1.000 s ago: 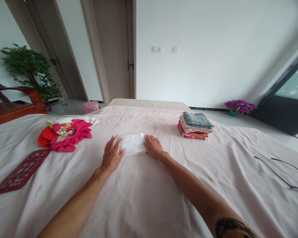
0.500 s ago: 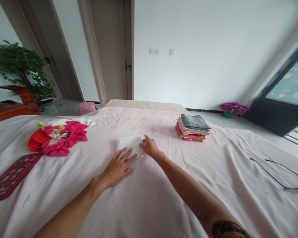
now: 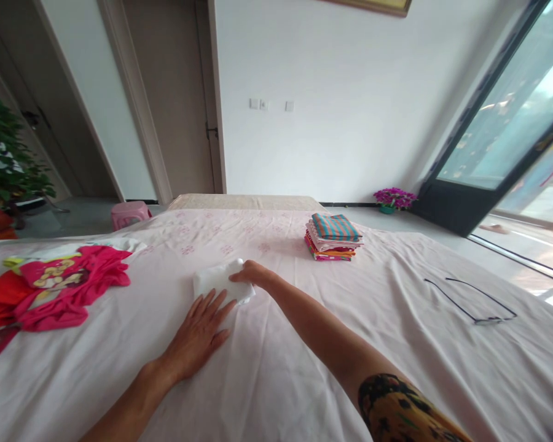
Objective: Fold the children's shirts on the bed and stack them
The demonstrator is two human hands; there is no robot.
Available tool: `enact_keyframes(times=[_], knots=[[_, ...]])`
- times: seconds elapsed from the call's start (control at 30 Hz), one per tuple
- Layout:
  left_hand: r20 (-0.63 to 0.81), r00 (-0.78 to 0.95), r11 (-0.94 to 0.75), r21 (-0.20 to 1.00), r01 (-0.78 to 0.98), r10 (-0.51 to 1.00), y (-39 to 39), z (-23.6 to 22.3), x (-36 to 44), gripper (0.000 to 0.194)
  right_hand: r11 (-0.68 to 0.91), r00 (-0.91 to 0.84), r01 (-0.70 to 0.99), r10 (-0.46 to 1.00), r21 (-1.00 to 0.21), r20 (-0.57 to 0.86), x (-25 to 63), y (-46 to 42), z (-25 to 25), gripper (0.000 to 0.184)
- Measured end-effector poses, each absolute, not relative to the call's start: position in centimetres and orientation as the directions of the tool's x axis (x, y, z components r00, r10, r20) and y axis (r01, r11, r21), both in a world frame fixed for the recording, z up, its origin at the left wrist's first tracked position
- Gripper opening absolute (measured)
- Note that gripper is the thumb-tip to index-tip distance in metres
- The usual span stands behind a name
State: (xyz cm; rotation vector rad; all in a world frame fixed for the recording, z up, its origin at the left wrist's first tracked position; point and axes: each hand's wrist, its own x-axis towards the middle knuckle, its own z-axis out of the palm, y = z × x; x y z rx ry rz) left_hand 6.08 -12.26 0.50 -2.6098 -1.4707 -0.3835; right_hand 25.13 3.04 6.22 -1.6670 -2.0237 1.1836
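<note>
Head view: right hand point(image 3: 255, 274) grips white cloth point(image 3: 211, 277); green pot point(image 3: 387, 210) holds flowers point(image 3: 394, 196).

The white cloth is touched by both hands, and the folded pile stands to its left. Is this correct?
Not quite: the head view shows the folded pile to the right of the white cloth. The left hand and right hand do touch that cloth.
</note>
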Motion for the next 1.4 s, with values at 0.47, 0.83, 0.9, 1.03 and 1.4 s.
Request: enact_keyframes(times=[0.47,0.83,0.9,1.03,1.4], knots=[[0.291,0.473,-0.504,0.038,0.863,0.832,-12.7,1.4,6.5,0.055,-0.066,-0.336,0.312,0.925,-0.948,-0.175,24.0,0.9,5.6,0.020],[0.490,0.289,-0.459,0.273,0.845,0.823,-11.7,1.2,5.9,0.043,-0.082,-0.319,-0.112,0.947,-0.990,-0.043,30.3,2.3,7.6,0.031],[0.500,0.269,-0.451,0.289,0.844,0.823,-11.3,0.6,5.6,0.040,-0.051,-0.283,-0.117,0.959,-0.992,-0.016,34.1,3.5,10.0,0.031],[0.497,0.310,-0.480,0.258,0.839,0.810,-10.6,-0.9,5.2,0.035,0.011,-0.084,-0.101,0.996,-0.995,0.019,42.7,6.9,15.4,0.024],[0.475,0.319,-0.468,0.234,0.852,0.820,-9.2,-3.0,4.2,0.032,0.003,0.325,-0.028,0.946,-1.000,-0.006,56.9,14.2,18.4,0.012]])
